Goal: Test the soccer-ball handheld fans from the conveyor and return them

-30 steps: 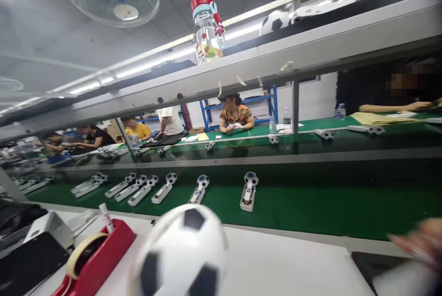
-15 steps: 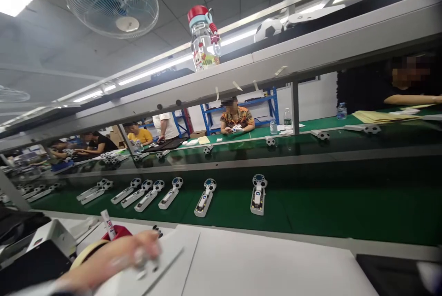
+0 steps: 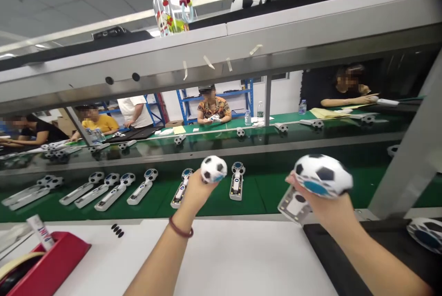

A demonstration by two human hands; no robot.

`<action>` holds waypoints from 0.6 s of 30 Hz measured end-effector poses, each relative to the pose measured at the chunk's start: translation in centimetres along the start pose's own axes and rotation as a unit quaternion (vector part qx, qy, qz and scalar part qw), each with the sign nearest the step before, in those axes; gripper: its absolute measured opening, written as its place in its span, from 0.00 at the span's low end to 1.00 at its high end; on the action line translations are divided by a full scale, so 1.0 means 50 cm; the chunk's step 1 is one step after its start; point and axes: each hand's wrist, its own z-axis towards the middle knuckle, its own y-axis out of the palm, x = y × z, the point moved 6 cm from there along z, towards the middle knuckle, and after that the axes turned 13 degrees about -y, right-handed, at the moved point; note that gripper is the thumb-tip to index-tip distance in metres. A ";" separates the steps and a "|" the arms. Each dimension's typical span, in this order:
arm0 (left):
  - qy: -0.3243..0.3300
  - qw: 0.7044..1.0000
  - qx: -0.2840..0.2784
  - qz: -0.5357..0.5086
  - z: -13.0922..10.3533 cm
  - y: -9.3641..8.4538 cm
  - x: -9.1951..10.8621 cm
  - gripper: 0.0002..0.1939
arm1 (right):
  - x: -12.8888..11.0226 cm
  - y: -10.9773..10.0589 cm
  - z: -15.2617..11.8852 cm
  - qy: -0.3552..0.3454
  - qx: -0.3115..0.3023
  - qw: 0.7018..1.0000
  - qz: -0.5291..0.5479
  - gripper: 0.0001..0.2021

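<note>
My left hand (image 3: 197, 190) is raised over the near edge of the green belt, fingers closed around a white device with a black-patched soccer-ball head (image 3: 212, 167); the hand hides its lower part. To the right, my right hand (image 3: 322, 206) grips a second soccer-ball-headed device (image 3: 324, 171). Its ball end is up, with a blue patch on the near side, and a pale handle end with a white inset hangs below my fingers. Just beyond my left hand lies a similar device (image 3: 236, 184) on the belt, its handle toward me.
Several more devices line the green belt (image 3: 203, 208). A white sheet (image 3: 221, 250) covers the bench, with small black ovals (image 3: 117, 230) at its left. A red tape dispenser (image 3: 65, 259) stands left, a black mat (image 3: 331, 259) right. Metal posts and an overhead shelf (image 3: 276, 38) frame the belt; co-workers sit beyond.
Before, one blurred hand was low at the left, over the white sheet by the tape dispenser. Now both hands are up by the belt, each holding a soccer-ball-headed device. The view has shifted.
</note>
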 end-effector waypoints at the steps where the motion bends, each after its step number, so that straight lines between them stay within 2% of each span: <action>1: -0.012 1.000 -0.012 0.012 0.027 0.020 -0.019 0.18 | 0.020 0.015 0.014 0.011 -0.014 1.000 -0.009 0.23; 4: -0.049 0.997 -0.020 0.057 0.094 0.065 -0.076 0.18 | 0.093 0.075 0.067 0.002 -0.135 0.986 -0.102 0.39; 6: -0.060 0.992 -0.009 0.106 0.128 0.077 -0.100 0.18 | 0.153 0.094 0.097 0.030 -0.167 0.973 -0.158 0.42; 8: -0.069 0.985 0.009 0.159 0.155 0.069 -0.110 0.21 | 0.197 0.099 0.118 0.039 -0.189 0.939 -0.284 0.40; 10: -0.075 0.974 0.037 0.211 0.174 0.038 -0.106 0.23 | 0.211 0.101 0.128 0.022 -0.185 0.910 -0.371 0.37; 12: -0.082 0.959 0.074 0.261 0.185 -0.011 -0.099 0.21 | 0.204 0.120 0.124 -0.010 -0.180 0.903 -0.390 0.34; 15: -0.132 0.930 0.123 0.319 0.186 -0.091 -0.108 0.17 | 0.196 0.191 0.093 -0.032 -0.212 0.909 -0.356 0.32; 18: -0.220 0.906 0.107 0.346 0.181 -0.135 -0.150 0.13 | 0.216 0.277 0.053 0.021 -0.251 0.917 -0.310 0.31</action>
